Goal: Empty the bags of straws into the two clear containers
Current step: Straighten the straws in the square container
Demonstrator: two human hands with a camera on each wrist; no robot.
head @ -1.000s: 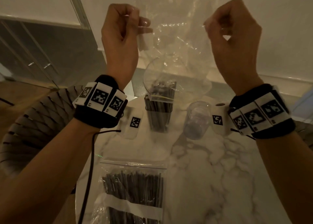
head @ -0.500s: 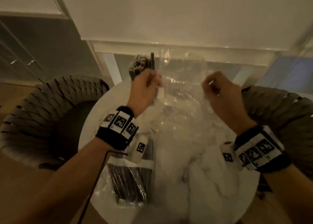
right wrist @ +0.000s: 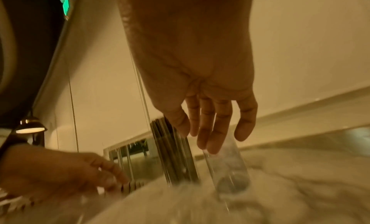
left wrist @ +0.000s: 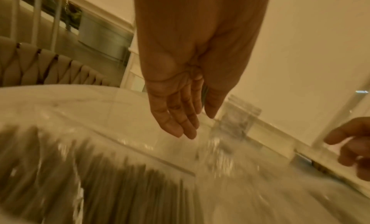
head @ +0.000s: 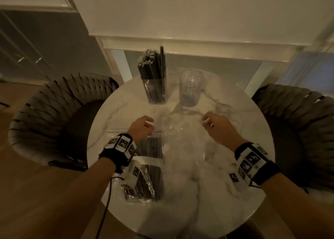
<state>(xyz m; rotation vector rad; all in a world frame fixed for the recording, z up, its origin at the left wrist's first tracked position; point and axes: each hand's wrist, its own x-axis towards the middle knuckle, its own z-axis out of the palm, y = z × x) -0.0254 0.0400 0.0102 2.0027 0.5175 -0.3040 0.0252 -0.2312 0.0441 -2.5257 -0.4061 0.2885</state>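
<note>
Full bag point(head: 148, 168) of straws lies near the table point(head: 226, 199) edge, under the left wrist, nearer than the empty cup point(head: 190, 88). To empty it well, I would lift it by its top seam, open it, and tip it over that cup. Left hand point(head: 141, 128) and right hand point(head: 219, 125) hang relaxed, holding nothing, above the flat empty bag point(head: 182, 139).
</note>
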